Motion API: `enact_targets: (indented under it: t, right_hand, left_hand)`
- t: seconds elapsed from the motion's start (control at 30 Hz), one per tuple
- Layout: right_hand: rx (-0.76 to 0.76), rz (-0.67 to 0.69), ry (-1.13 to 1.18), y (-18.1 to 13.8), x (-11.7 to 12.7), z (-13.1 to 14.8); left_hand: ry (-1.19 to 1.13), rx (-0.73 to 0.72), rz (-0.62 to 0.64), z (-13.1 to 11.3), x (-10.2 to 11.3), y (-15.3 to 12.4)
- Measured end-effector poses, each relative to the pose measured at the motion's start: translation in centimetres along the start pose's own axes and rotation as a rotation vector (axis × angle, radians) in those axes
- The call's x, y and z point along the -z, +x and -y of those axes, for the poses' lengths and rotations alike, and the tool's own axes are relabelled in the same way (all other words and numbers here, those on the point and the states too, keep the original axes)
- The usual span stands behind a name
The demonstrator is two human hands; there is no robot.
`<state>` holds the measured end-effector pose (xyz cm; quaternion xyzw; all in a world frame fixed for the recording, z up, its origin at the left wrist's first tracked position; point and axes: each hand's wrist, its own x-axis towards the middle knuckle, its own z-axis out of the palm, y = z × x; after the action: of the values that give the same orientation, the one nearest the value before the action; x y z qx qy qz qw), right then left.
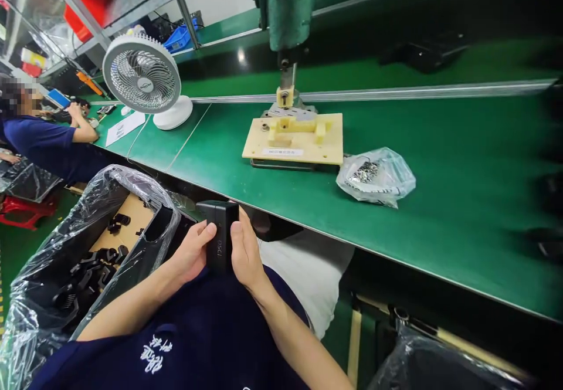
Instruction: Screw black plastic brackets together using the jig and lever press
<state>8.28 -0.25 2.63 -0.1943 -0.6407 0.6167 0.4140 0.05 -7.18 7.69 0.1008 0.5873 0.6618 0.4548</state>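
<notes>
Between my two hands, close to my chest, is a black plastic casing point(219, 234) with small light lettering on its face. My left hand point(193, 251) grips its left side, thumb laid on the front. My right hand point(247, 249) holds the opposite side, its thumb near the right edge. Fingers behind the casing are hidden. Beyond the hands, on the green bench, a cream-coloured fixture plate point(299, 151) sits under a green press point(290, 9). Right of the plate lies a clear plastic bag point(389, 179) with small metal parts inside.
At my left stands a plastic-lined bin point(112, 179) with loose black parts. A white fan point(143, 79) stands on the green bench point(448, 202), whose front edge runs close before me. A co-worker point(44, 135) sits at far left. Another plastic-lined container point(435, 360) is at lower right.
</notes>
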Motion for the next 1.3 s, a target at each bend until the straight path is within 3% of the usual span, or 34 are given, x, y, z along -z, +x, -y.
enact_targets:
  t: [0.13, 0.23, 0.3, 0.43, 0.53, 0.63, 0.73, 0.87, 0.97, 1.03, 1.13, 1.3]
  right_hand:
    - [0.026, -0.045, -0.1, -0.9, 0.7, 0.4]
    - [0.083, -0.027, -0.122, 0.0, 3.4, 2.0]
    - [0.141, -0.145, -0.118, 1.4, 7.3, 3.6]
    - [0.264, -0.662, -0.299, 2.7, 19.0, 7.0]
    - [0.155, -1.005, -0.629, 1.0, 27.0, 7.8]
    - [-0.133, -0.958, -1.023, -1.3, 31.1, 7.0]
    - [-0.336, -0.93, -1.285, -2.1, 31.3, 6.1]
    - [-0.546, -1.015, -1.361, -0.6, 29.7, 6.1]
    - [-0.795, -0.854, -1.324, 0.9, 28.9, 6.6]
    - [-0.873, -0.784, -1.341, 1.1, 28.5, 6.6]
    - [-0.824, -0.811, -1.35, -0.1, 27.7, 5.7]
    - [-0.41, -1.002, -1.094, -3.4, 26.5, 3.1]
  left_hand:
    - [-0.069, 0.23, 0.077, 1.3, 1.1, 0.1]
    - [-0.191, 0.422, 0.204, 2.4, 2.0, -0.2]
    - [-0.27, 0.408, 0.296, 2.8, 2.5, -0.1]
    - [-0.256, 0.503, 0.539, 3.6, 3.8, 0.9]
    - [-0.198, 0.557, 0.684, 4.5, 4.3, 1.4]
    - [-0.188, 0.49, 0.509, 5.1, 3.4, 0.4]
    - [-0.154, 0.487, 0.324, 5.0, 1.4, -1.1]
    - [-0.116, 0.527, 0.281, 4.4, 0.2, -1.2]
    - [-0.133, 0.59, 0.29, 4.4, 1.0, 0.1]
    - [-0.128, 0.656, 0.294, 4.3, 1.7, 1.2]
    - [-0.076, 0.672, 0.319, 3.6, 2.0, 3.0]
    - [0.057, 0.645, 0.429, 1.6, 0.2, 5.9]
